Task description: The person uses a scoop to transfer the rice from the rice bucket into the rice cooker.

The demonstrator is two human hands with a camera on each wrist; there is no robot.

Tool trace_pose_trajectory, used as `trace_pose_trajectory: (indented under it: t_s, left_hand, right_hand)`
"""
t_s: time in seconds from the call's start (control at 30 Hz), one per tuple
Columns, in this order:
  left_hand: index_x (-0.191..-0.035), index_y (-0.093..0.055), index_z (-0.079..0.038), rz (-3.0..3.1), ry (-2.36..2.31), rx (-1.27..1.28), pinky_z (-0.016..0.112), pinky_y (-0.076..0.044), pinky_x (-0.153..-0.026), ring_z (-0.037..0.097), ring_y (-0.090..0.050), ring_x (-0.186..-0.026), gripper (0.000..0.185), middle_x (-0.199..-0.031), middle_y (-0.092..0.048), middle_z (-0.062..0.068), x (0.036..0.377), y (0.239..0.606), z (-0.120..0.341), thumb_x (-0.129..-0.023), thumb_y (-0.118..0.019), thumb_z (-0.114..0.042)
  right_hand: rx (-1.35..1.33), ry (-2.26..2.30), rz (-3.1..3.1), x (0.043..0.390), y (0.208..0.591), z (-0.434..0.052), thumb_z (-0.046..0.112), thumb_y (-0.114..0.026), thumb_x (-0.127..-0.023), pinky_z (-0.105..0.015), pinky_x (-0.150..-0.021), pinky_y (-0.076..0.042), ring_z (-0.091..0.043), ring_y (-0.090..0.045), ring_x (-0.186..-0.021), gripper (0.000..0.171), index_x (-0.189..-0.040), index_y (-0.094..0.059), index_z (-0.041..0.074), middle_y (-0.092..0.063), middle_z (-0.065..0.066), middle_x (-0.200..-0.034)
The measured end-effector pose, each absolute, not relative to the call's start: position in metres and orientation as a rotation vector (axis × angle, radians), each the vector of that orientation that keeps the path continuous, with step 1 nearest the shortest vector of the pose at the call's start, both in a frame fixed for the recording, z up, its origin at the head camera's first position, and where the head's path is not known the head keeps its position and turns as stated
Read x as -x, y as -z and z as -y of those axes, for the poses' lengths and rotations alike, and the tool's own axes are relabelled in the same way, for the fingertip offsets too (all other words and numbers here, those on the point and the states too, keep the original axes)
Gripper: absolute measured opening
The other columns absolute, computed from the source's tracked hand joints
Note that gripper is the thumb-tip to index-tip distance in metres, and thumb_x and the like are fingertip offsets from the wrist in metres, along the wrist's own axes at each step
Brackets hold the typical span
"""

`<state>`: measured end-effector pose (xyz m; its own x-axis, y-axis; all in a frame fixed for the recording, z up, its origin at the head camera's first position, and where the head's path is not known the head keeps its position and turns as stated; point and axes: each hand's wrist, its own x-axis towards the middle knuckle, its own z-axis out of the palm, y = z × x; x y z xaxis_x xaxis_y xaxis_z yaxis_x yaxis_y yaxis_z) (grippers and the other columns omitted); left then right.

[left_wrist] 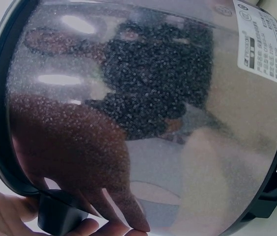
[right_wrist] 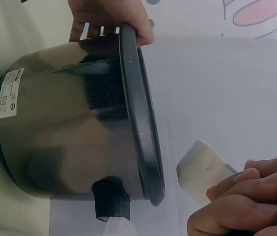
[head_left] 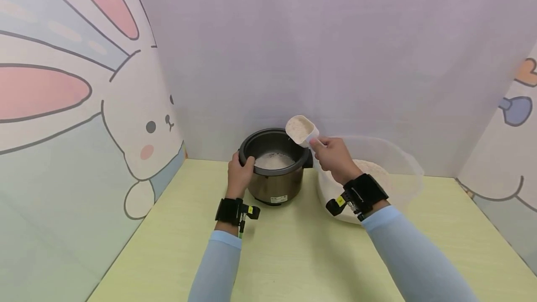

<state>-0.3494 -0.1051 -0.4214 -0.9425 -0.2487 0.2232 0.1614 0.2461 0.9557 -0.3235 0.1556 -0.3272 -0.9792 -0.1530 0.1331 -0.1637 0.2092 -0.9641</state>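
A dark metallic rice cooker (head_left: 274,188) stands lidless on the table, with white rice (head_left: 274,161) at the bottom of its pot. My left hand (head_left: 240,174) grips its left side, thumb over the rim and fingers around the black side handle (left_wrist: 59,216). Above the cooker's right rim, my right hand (head_left: 335,158) holds a white measuring cup (right_wrist: 202,169) by its short handle. Rice (head_left: 298,129) fills the cup, which is tilted toward the cooker. The right wrist view has the cup just beyond the rim, above the right side handle (right_wrist: 111,199).
Right of the cooker is a translucent bin (head_left: 329,202) holding more rice (head_left: 371,168), partly hidden behind my right forearm. A pale curtain (head_left: 235,59) rises behind the yellow table (head_left: 277,255). Rabbit-printed panels (head_left: 138,101) flank both sides.
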Motion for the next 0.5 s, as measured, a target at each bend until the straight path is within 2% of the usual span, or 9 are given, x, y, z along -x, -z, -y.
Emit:
trace_pose_trajectory:
  t_s: [0.1,0.3,0.5]
  left_hand:
    - [-0.152,-0.042,0.001,2.198,1.742,-0.082,0.050,-0.043,-0.102,0.034,-0.052,-0.122,0.063,-0.146,-0.050,0.022,0.3496,0.4214,0.1045,-0.096,-0.054,-0.027]
    - [-0.151,-0.044,-0.001,2.191,1.743,-0.074,0.050,-0.044,-0.100,0.034,-0.052,-0.120,0.062,-0.145,-0.051,0.022,0.3497,0.4218,0.1041,-0.096,-0.054,-0.028]
    - [-0.152,-0.042,0.001,2.193,1.735,-0.060,0.047,-0.043,-0.093,0.034,-0.051,-0.112,0.063,-0.143,-0.051,0.022,0.3479,0.4212,0.1061,-0.097,-0.053,-0.027]
  right_hand:
    - [-0.375,-1.852,2.451,0.3233,0.3278,-0.1516,0.023,-0.049,-0.109,-0.029,-0.053,-0.025,-0.011,-0.023,-0.052,0.036,-0.083,-0.049,-0.002,-0.029,0.004,-0.061]
    - [-0.378,-1.628,2.520,0.3251,0.3286,-0.1490,0.024,-0.049,-0.109,-0.030,-0.054,-0.024,-0.012,-0.023,-0.054,0.036,-0.105,-0.062,-0.009,-0.029,0.003,-0.063]
    - [-0.379,-1.591,2.521,0.3288,0.3338,-0.1492,0.025,-0.050,-0.109,-0.031,-0.055,-0.026,-0.015,-0.025,-0.055,0.037,-0.099,-0.061,-0.009,-0.030,0.000,-0.065]
